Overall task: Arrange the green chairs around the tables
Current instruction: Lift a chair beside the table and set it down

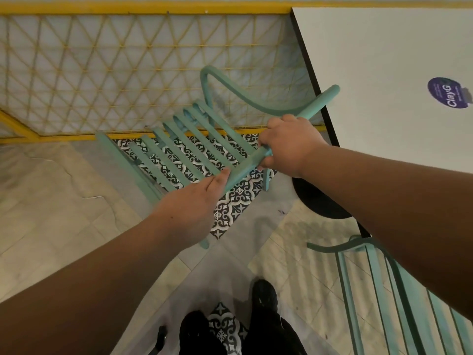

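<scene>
Green top rail [245, 167] sits in the right grip [289, 144], fingers curled round it. Left grip [194, 201] lies straight-fingered against the rail's lower end. Green chair [190, 116] stands on patterned floor tiles [230, 208], just beside the white worktop [384, 73]. Yellow lattice fence [128, 8] behind. Second green chair [344, 275] at right.

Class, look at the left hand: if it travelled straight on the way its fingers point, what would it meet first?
The green chair's top rail. The fingers of the left hand appear to touch its near end, so nothing else lies between.
</scene>
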Demonstrator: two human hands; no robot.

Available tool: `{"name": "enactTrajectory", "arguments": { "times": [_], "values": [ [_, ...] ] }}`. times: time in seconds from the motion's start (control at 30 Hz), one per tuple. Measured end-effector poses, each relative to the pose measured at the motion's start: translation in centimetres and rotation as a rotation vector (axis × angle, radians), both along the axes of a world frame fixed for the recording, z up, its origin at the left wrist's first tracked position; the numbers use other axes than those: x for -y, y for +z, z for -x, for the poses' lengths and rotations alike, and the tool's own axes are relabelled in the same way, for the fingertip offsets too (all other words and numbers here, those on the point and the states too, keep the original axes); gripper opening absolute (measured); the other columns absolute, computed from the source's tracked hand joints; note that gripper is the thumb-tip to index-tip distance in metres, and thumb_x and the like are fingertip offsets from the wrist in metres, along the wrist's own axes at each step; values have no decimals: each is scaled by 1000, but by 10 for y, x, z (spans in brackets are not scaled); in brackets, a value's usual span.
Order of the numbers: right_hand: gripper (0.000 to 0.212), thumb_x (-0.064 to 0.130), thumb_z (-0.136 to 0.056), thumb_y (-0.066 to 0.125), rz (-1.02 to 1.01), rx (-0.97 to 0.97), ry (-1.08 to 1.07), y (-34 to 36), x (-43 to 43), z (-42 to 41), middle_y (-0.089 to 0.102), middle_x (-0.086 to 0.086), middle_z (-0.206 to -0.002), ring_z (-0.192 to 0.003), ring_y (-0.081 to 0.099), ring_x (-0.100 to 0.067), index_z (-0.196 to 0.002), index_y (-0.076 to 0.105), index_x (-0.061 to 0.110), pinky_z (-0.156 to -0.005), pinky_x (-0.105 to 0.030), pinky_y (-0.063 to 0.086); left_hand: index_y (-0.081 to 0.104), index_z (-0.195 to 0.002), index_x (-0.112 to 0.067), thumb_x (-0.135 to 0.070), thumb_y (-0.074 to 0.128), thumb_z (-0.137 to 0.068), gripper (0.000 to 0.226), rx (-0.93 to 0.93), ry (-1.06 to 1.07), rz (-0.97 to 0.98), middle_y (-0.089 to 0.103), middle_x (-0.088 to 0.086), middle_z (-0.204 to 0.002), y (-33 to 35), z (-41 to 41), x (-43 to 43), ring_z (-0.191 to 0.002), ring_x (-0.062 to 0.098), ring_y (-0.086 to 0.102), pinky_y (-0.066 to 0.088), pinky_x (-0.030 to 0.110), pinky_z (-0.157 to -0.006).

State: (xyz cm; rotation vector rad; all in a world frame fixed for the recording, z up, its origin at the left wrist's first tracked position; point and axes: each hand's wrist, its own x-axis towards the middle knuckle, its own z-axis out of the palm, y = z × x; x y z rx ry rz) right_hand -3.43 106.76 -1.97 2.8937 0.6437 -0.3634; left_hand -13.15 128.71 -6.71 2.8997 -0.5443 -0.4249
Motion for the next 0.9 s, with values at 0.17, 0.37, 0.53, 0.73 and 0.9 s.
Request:
{"name": "enactTrajectory", "arguments": {
  "times": [0.17,0.37,0.53,0.73,0.9],
  "values": [
    [52,72,-83,65,-7,-6,19,-1,-8,6,48,8,-99,-104,49,-20,-117,69,33,-91,-40,42,5,-161,-27,-23,51,-95,80,52,-14,19,46,-6,-140,0,3,-22,-95,10,50,46,27,-69],
    [53,75,-82,63,-30,8,37,-3,-13,7,50,7,-96,-94,43,-19,-112,70,33,-85,-38,40,18,-158,-27,-29,52,-94,72,100,-86,-52,49,-7,-139,3,0,-38,-108,14,56,52,30,-78],
    [52,75,-84,60,-17,44,61,-6,-26,10,48,7,-92,-91,43,-19,-110,71,31,-81,-37,36,35,-154,-24,-33,53,-86,71,156,-151,-119,61,-3,-133,1,-3,-62,-106,20,63,54,35,-73],
    [67,83,-79,56,-130,-18,51,-10,-20,7,52,7,-106,-107,47,-19,-127,64,37,-100,-43,40,31,-152,-30,-59,42,-91,68,182,-130,-236,60,-7,-132,9,-7,-71,-108,19,64,55,38,-81],
    [111,96,-65,45,-283,3,-190,-12,34,-23,53,-7,-145,-138,41,-31,-151,45,26,-116,-54,35,22,-155,-27,-61,51,-93,76,109,104,-100,45,-5,-142,16,-2,-11,-123,19,52,46,44,-101]
  ]
}}
